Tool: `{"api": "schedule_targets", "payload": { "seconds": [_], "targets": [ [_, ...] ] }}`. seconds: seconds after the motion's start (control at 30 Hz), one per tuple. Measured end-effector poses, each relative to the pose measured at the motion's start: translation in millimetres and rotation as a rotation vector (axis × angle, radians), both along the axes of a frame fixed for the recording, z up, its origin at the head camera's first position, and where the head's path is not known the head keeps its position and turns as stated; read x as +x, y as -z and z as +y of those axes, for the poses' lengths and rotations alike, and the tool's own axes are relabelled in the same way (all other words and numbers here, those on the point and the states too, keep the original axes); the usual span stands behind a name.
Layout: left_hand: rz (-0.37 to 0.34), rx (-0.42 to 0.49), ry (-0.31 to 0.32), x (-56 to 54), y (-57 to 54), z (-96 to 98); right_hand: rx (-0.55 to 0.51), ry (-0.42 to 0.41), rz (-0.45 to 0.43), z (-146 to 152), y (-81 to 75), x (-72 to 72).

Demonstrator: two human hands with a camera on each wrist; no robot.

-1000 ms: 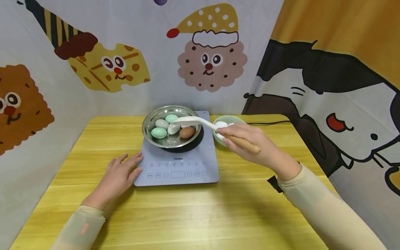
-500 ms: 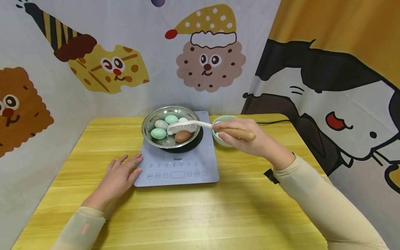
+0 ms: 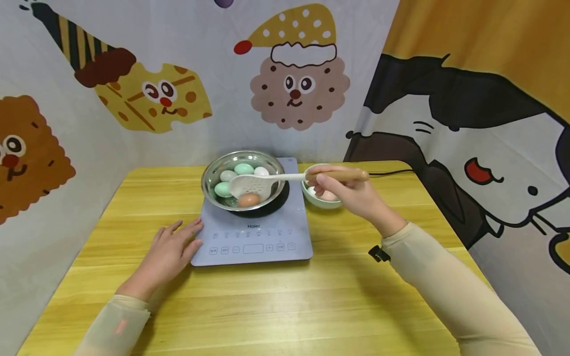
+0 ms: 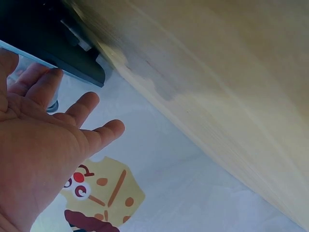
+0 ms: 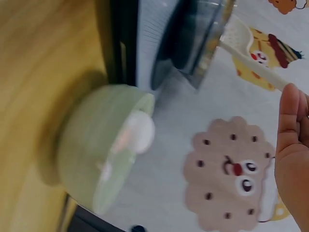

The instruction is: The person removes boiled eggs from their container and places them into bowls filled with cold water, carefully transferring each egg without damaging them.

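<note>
My right hand (image 3: 352, 190) grips the wooden handle of a white slotted spoon (image 3: 251, 184). The spoon's perforated head is inside a shiny steel pan (image 3: 208, 195), just behind a brown egg (image 3: 248, 200); whether they touch is unclear. Around it lie pale green eggs (image 3: 244, 169), a greyish egg (image 3: 228, 175) and a white egg (image 3: 261, 171). Fingers spread, my left hand (image 3: 166, 249) rests on the table against the left edge of a Haier induction cooker (image 3: 254, 237). In the left wrist view, those fingers reach the cooker's edge.
Right of the cooker stands a light green bowl (image 5: 84, 145) with eggs in it, partly under my right hand. A black cord (image 3: 392, 173) runs along the table's back edge. A cartoon-printed curtain (image 3: 178, 143) hangs behind the wooden table (image 3: 267, 306).
The spoon has come down into the pan and turned, its head shifting left. The brown egg has moved left and toward me. My left hand has stayed put.
</note>
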State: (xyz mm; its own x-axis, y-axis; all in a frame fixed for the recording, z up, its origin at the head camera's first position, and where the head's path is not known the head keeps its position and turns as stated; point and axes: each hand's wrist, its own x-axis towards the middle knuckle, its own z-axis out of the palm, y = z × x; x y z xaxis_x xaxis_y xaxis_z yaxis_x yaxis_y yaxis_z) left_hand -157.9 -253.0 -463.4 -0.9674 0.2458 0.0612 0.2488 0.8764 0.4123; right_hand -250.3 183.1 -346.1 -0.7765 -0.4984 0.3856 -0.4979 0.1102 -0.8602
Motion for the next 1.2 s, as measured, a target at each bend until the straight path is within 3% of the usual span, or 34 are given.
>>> {"api": "schedule_targets", "payload": {
  "seconds": [0.17,0.4,0.53,0.77,1.2],
  "targets": [
    [-0.004,0.008,0.003,0.0,1.2,0.2,-0.044,0.062,-0.207,3.0,17.7,-10.6],
    [-0.022,0.016,-0.003,-0.7,3.6,-1.7,-0.26,0.06,-0.415,-4.2,40.9,-21.5],
    [-0.019,0.016,-0.006,-0.8,3.0,-1.1,-0.341,0.103,-0.532,-12.4,47.2,-21.4],
    [-0.006,0.016,-0.009,1.2,2.6,0.2,-0.39,0.259,-0.688,-25.5,45.4,-19.0],
    [0.011,0.014,-0.003,-0.5,4.1,-0.2,-0.504,0.378,-0.824,-27.5,32.4,-13.3]
  ]
}}
